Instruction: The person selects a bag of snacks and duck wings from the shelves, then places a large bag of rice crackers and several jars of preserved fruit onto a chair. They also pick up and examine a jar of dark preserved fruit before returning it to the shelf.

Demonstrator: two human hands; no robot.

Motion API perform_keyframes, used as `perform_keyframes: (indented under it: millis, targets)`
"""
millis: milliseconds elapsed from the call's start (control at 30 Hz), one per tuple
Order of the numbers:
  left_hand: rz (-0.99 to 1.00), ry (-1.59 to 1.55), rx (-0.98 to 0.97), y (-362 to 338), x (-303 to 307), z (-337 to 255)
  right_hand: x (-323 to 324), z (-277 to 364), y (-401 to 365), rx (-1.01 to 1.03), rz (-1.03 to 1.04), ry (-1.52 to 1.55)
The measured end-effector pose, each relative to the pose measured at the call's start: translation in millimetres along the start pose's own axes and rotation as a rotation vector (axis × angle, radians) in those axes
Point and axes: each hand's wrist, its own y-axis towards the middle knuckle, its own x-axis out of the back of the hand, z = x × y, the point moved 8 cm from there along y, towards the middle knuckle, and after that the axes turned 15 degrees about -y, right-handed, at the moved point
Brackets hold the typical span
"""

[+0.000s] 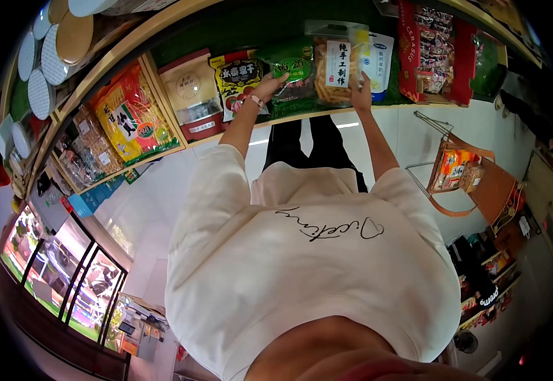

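Observation:
My left hand [270, 87] is closed at the left edge of a green bag [293, 71], beside a black and yellow bag [241, 75]. On the right, my right hand [361, 94] grips the lower right edge of a clear bag [325, 80] of light brown sticks with a white label. Its far fingers are hidden behind the bag. A white and blue pouch [379, 66] lies just right of that hand. All these packages are on a green-lined shelf with a wooden edge [289, 117].
At left on the shelf are a red and beige bag [192, 95] and a large yellow and red bag [133, 113]. A red box [438, 86] of small packets stands at right. Below it, a brown chair [489, 174] holds packages. Round tins [40, 94] are at upper left.

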Motion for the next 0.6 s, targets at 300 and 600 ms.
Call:
perform_keyframes:
  millis: [300, 600]
  targets:
    - [-0.299, 0.251, -0.040, 3.8, 51.9, 35.0, 38.3, -5.2, 18.4, 0.046, 0.018, -0.260]
    - [-0.491, 0.040, -0.274, -47.0, 21.7, 31.3, -28.1, 16.7, 15.7, 0.218, 0.235, -0.660]
